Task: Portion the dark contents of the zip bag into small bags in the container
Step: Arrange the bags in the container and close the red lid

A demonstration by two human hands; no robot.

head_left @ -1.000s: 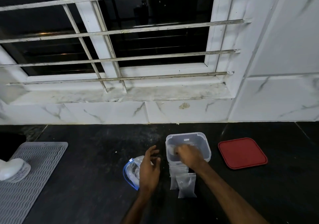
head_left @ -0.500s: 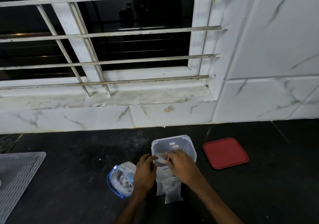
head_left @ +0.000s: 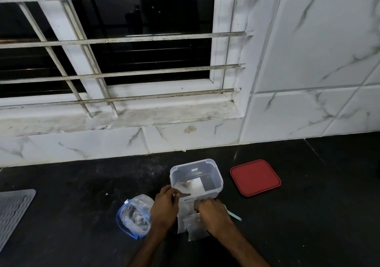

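Your L hand (head_left: 164, 209) & R hand (head_left: 213, 215) each pinch one small bag (head_left: 186, 204) btwn them, just in front of the container (head_left: 218, 184). One portioned bag (head_left: 192, 184) lies inside it, and other bags (head_left: 195, 228) sit on the counter by your R hand. The zip bag (head_left: 133, 215), beside your L hand, still shows dark contents. Prob partway through, w/ more to portion.

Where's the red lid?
In the head view, the red lid lies flat on the dark counter, just right of the clear container, not touching it.
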